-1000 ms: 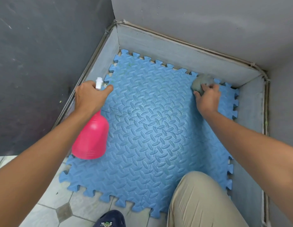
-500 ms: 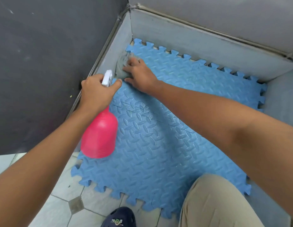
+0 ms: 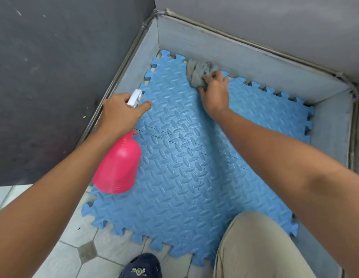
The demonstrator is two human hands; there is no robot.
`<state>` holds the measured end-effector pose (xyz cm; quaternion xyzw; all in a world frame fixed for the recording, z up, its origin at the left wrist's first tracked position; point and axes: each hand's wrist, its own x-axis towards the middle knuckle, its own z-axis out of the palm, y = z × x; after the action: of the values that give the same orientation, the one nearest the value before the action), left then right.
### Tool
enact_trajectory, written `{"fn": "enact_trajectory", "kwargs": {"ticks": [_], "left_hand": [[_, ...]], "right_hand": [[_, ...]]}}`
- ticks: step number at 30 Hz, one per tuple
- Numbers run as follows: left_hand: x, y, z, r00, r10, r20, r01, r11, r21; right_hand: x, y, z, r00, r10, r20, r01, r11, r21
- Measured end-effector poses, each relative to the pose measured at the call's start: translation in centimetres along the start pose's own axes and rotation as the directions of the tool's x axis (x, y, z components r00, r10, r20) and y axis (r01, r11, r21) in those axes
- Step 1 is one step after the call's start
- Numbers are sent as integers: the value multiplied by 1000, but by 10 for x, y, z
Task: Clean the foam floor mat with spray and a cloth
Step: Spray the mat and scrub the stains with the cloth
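Right hand (image 3: 214, 95) clutched grey cloth (image 3: 197, 72) on blue foam mat (image 3: 184, 167); left hand (image 3: 121, 114) gripped pink spray bottle (image 3: 118, 167); overlapping strokes advised.

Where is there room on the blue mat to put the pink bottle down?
The middle of the mat is bare, between the bottle and the right arm. The tiles left of the shoe are bare. Crowded at the far edge, where the right hand holds the cloth by the wall.

My right hand (image 3: 214, 93) pressing the gray cloth (image 3: 198, 74) at the blue mat's (image 3: 184, 167) far edge, my left hand (image 3: 122, 113) holding the pink spray bottle (image 3: 119, 167) over its left edge
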<state>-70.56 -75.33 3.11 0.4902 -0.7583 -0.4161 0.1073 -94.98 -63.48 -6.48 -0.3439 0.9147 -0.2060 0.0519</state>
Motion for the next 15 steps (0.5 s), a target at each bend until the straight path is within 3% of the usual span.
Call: {"fn": "enact_trajectory", "kwargs": {"ticks": [2,5,8,10,12,15], "left_hand": [[-5,2,4,1000,-5,31,5,1000,6],[-12,2,9,997,5,75,-7,1000,16],[-16,4,11,993,7,116,-11,999,31],[-17,5,13,990,9,139,-16,999,46],[-18,6,17,988,6,153,-14,998,53],[-22,10,23,981,23,195,-42,995,95]], "right_hand": [[-28,-17,5,987,-144,65,143,990,21],[-93,-14,-1,887,-418,197,417,908,49],[-158,28,-21,830,-487,272,479,872,97],[-175,69,-40,845,-465,263,468,882,56],[-164,114,-61,917,-342,206,355,934,-29],[-127,178,-89,997,71,9,-69,990,-125]]}}
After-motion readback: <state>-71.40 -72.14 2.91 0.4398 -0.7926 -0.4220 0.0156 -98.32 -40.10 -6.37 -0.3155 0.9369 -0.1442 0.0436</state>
